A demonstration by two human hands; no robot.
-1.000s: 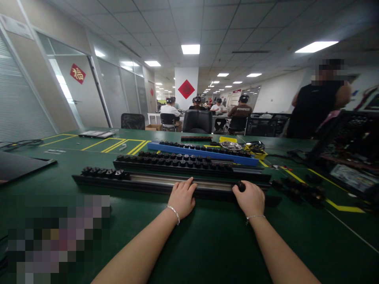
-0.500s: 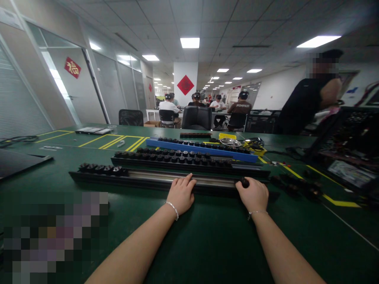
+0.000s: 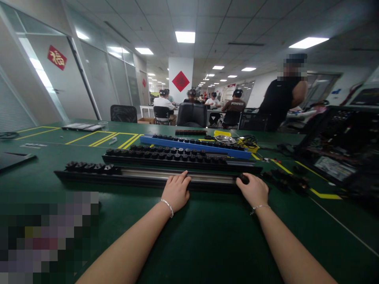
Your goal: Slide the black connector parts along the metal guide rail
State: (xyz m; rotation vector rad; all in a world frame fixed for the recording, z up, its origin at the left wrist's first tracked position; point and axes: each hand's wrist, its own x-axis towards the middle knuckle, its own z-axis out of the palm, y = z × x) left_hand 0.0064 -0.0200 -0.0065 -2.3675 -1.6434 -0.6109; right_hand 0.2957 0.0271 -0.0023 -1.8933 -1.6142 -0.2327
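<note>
A long black rail (image 3: 97, 177) with a pale metallic channel lies across the green table before me. Several black socket-like modules (image 3: 89, 167) sit in a row at its left end. Over the rail's front edge, right of its middle, rests my left hand (image 3: 176, 191), fingers stretched along the channel and holding nothing visible. Toward the right end my right hand (image 3: 255, 191) is closed, thumb and fingers pinching a small round black piece (image 3: 244, 178) at the channel. My right fingers hide part of that piece and the rail under it.
Behind lie a second black rail (image 3: 139, 159) and a blue rail (image 3: 189, 146), both carrying modules. Loose black parts (image 3: 286, 179) are at right, near an open black case (image 3: 334, 146). A metal dish (image 3: 225, 139) and yellow tray (image 3: 222, 133) stand farther back. Several people sit beyond; one stands.
The view has turned slightly right, so the table and rails appear farther left. Both hands keep their poses. My right hand sits slightly nearer the rail's right end. The standing person appears farther left.
</note>
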